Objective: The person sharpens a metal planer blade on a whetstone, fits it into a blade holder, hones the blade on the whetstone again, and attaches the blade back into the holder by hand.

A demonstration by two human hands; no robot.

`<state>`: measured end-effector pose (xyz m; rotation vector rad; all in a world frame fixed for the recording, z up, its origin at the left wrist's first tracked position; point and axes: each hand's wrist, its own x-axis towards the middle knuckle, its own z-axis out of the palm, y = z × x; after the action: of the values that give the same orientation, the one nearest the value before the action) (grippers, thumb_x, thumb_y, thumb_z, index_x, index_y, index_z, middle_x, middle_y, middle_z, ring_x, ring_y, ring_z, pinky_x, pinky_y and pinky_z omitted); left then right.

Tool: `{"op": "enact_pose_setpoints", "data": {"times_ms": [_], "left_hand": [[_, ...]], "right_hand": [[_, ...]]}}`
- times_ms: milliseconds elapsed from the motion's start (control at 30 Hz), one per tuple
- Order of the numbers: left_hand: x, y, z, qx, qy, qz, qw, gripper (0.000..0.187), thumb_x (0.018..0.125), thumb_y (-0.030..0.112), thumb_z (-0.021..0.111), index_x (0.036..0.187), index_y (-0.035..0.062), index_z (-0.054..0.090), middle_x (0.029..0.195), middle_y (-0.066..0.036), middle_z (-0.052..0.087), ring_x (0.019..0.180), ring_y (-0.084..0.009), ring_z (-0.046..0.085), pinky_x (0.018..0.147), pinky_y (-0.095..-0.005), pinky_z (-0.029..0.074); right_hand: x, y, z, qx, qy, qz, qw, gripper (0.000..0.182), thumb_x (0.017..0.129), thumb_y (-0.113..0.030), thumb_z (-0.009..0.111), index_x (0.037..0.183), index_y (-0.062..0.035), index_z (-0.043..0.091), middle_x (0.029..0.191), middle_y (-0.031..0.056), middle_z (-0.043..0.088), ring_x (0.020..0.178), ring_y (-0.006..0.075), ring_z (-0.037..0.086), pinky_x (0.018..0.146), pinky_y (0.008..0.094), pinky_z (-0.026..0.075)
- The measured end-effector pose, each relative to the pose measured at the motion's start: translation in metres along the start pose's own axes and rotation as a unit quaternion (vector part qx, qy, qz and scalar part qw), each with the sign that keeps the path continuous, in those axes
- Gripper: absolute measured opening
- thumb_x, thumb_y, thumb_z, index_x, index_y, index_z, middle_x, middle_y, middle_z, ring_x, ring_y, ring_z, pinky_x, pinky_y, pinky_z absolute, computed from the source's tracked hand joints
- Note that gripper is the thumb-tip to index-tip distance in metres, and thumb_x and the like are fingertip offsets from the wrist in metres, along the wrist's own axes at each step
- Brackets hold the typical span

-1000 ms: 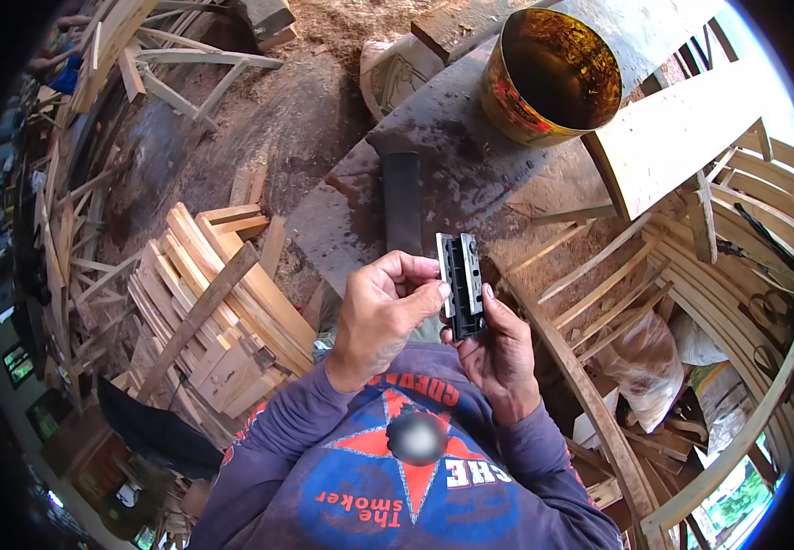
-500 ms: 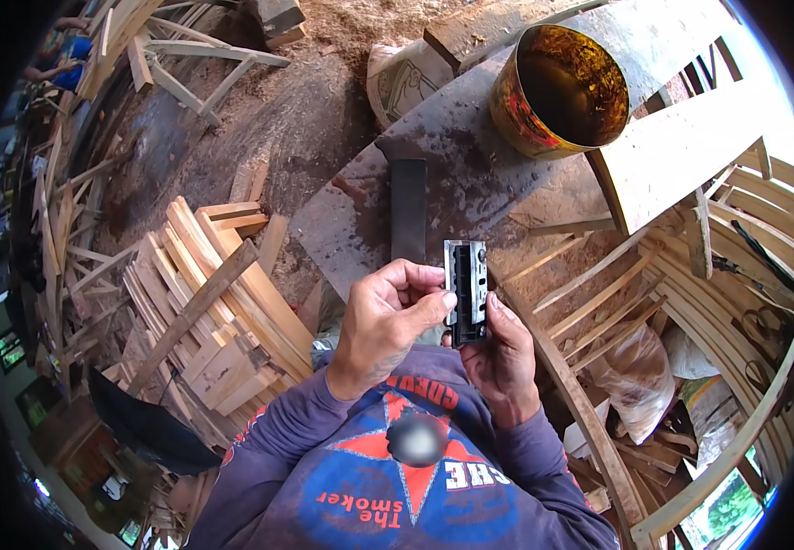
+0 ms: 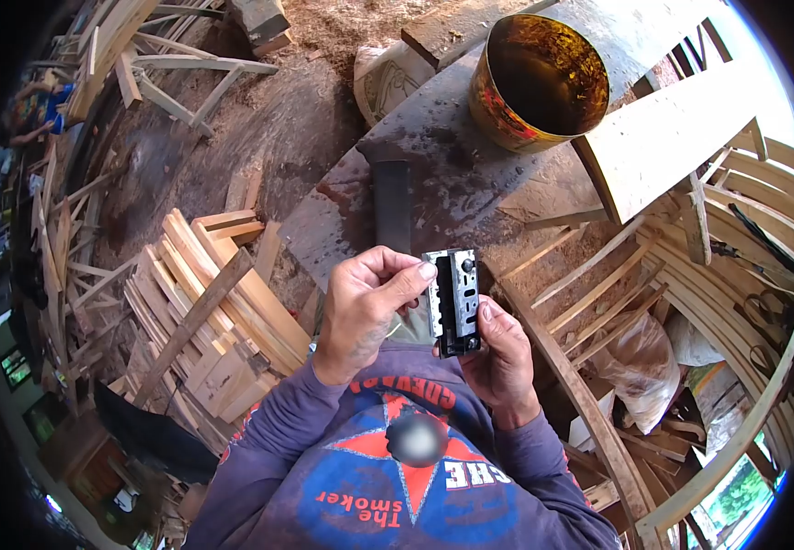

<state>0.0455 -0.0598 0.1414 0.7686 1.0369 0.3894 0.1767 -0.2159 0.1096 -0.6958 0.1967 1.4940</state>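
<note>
A small black and silver metal device [image 3: 456,302], long and narrow with slots, is held upright between both hands in front of the chest. My left hand [image 3: 367,307] pinches its upper left edge with thumb and finger. Wrapped round its lower right side are the fingers of my right hand [image 3: 504,353], thumb on the edge. Just beyond the hands, a dark flat bar [image 3: 391,206] lies on the stained board [image 3: 323,215]. An open round tin [image 3: 498,124], yellowish and streaked inside, stands on the same board.
Stacked wood strips [image 3: 223,302] lie at the left. A pale plank [image 3: 672,137] and curved wooden ribs [image 3: 754,321] are at the right, with a plastic bag [image 3: 640,371] among them. Another person [image 3: 44,105] is partly visible at the far upper left.
The device has shifted slightly left and tilted, showing more of its slotted right face. My left hand has moved to its upper corner. The whole view has shifted a little.
</note>
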Motion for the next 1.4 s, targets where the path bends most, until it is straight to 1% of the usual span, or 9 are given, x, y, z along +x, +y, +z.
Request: {"op": "enact_pose_setpoints", "data": {"times_ms": [300,467,667,1067,1133,1167,1233,1367,1400], "left_hand": [[0.021,-0.008,-0.003,-0.015,-0.004,-0.054,0.998,0.017,0.094,0.02,0.08,0.097,0.0042,0.073,0.081,0.001,0.071,0.067,-0.0026,0.059,0.061,-0.018,0.046],[0.031,-0.021,-0.009,-0.069,-0.011,-0.122,0.99,0.016,0.098,0.019,0.073,0.097,0.0028,0.073,0.084,-0.003,0.072,0.066,-0.0083,0.06,0.064,-0.0239,0.049],[0.036,-0.032,-0.017,-0.126,-0.059,-0.135,0.981,0.019,0.098,0.019,0.074,0.104,0.0009,0.073,0.088,-0.005,0.073,0.07,-0.0102,0.065,0.062,-0.0242,0.049],[0.035,-0.029,-0.01,-0.108,-0.043,-0.114,0.987,0.03,0.097,0.016,0.074,0.121,-0.002,0.07,0.094,-0.004,0.075,0.073,-0.0088,0.067,0.066,-0.0244,0.052],[0.035,-0.026,-0.009,-0.106,-0.046,-0.111,0.987,0.03,0.097,0.016,0.074,0.121,-0.0021,0.069,0.094,-0.004,0.075,0.073,-0.0085,0.066,0.065,-0.0243,0.051],[0.036,-0.025,-0.009,-0.104,-0.048,-0.11,0.987,0.031,0.097,0.017,0.075,0.121,-0.0021,0.069,0.094,-0.003,0.074,0.072,-0.0082,0.065,0.065,-0.0242,0.051],[0.037,-0.024,-0.009,-0.103,-0.049,-0.111,0.987,0.031,0.097,0.017,0.075,0.121,-0.002,0.069,0.093,-0.003,0.074,0.072,-0.008,0.065,0.065,-0.0241,0.05],[0.04,-0.019,-0.009,-0.102,-0.055,-0.119,0.986,0.031,0.098,0.018,0.075,0.121,-0.0014,0.07,0.093,-0.003,0.075,0.072,-0.0078,0.065,0.066,-0.0234,0.05],[0.04,-0.018,-0.009,-0.102,-0.055,-0.118,0.986,0.031,0.098,0.018,0.075,0.121,-0.0014,0.07,0.093,-0.003,0.075,0.072,-0.0078,0.065,0.066,-0.0234,0.05]], "right_hand": [[-0.005,0.0,0.01,0.02,0.056,-0.002,0.998,0.036,0.111,-0.022,0.05,0.134,0.0061,0.054,0.114,0.0166,0.073,0.098,0.0262,0.077,0.085,0.0463,0.067],[-0.002,-0.002,0.02,0.041,0.089,-0.01,0.995,0.038,0.111,-0.02,0.05,0.139,0.0052,0.054,0.115,0.0164,0.073,0.102,0.0278,0.077,0.084,0.0444,0.068],[-0.001,-0.005,0.018,0.099,0.074,0.015,0.992,0.039,0.11,-0.023,0.053,0.14,0.0028,0.056,0.123,0.0194,0.072,0.106,0.0309,0.076,0.091,0.0442,0.067],[0.011,-0.011,0.043,0.211,0.075,0.009,0.975,0.041,0.113,-0.021,0.049,0.14,0.0087,0.051,0.131,0.0241,0.067,0.117,0.0352,0.071,0.099,0.0417,0.065],[0.012,-0.011,0.042,0.17,0.045,0.011,0.984,0.039,0.112,-0.024,0.052,0.14,0.0025,0.054,0.131,0.0168,0.069,0.12,0.0276,0.07,0.113,0.0421,0.054],[0.012,-0.011,0.044,0.17,0.044,0.009,0.984,0.039,0.112,-0.024,0.052,0.14,0.0025,0.054,0.131,0.0168,0.069,0.12,0.0276,0.07,0.113,0.0421,0.054],[0.013,-0.012,0.049,0.22,0.072,0.003,0.973,0.04,0.113,-0.021,0.049,0.14,0.0089,0.051,0.131,0.0238,0.067,0.118,0.035,0.07,0.099,0.0409,0.064],[0.015,-0.012,0.047,0.23,0.061,-0.001,0.971,0.041,0.113,-0.022,0.048,0.139,0.0093,0.051,0.131,0.0236,0.068,0.118,0.0352,0.07,0.099,0.0412,0.064],[0.015,-0.012,0.047,0.208,0.057,0.004,0.977,0.039,0.112,-0.021,0.05,0.14,0.0056,0.052,0.131,0.0203,0.068,0.117,0.0314,0.071,0.101,0.0412,0.062]]}}
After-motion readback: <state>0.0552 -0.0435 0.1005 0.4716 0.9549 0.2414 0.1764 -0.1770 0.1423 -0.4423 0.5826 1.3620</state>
